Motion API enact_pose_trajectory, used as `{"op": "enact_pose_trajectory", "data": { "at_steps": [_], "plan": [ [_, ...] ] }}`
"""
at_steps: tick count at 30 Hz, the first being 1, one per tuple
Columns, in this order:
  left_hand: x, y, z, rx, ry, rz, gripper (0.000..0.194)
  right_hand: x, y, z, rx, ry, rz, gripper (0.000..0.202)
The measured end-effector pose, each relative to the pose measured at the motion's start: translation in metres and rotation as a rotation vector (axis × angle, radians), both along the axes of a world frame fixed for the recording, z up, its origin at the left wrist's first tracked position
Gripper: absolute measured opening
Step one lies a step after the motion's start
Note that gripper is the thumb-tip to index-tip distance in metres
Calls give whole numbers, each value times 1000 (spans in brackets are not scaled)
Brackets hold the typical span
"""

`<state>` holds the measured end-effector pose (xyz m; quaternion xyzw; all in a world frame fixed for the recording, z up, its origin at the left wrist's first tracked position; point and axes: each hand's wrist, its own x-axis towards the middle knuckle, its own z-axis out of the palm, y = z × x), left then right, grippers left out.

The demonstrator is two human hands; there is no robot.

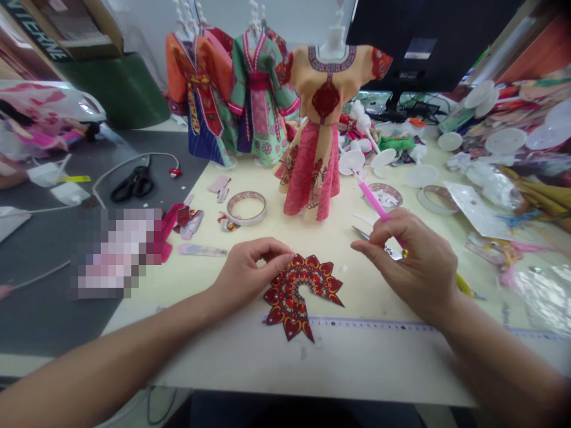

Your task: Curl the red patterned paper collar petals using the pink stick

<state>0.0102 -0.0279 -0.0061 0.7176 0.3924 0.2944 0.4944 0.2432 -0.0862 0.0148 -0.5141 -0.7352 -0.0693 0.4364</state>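
Observation:
A red patterned collar-like piece [289,294] with pointed scalloped edges and an open gap lies low over the table, its lower tips across a ruler strip [357,324]. My left hand [256,270] pinches its upper left edge between thumb and index finger. To the right, my right hand [413,261] is closed around a pink pen-like tool [373,201], whose tip points up and left, away from the piece. Silver scissors [390,251] lie partly hidden behind the right hand. Small pale dots show on the red piece.
Dressed miniature forms stand at the back, the nearest in a yellow top and pink skirt [312,169]. A tape roll [247,208], a ring with white bits [383,196], fabric scraps [190,220] and black-handled scissors [132,184] lie around. A monitor [428,44] stands behind.

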Motion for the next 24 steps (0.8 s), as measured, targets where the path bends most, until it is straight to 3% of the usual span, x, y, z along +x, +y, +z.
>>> {"op": "enact_pose_trajectory", "data": {
  "at_steps": [13, 17, 24],
  "plan": [
    [-1, 0, -1, 24, 5, -8, 11, 2, -2, 1, 41, 56, 2, 19],
    [0, 1, -1, 23, 5, -10, 12, 2, -2, 2, 102, 4, -2, 11],
    [-1, 0, -1, 26, 11, -9, 12, 2, -4, 2, 112, -58, -19, 14]
  ]
}}
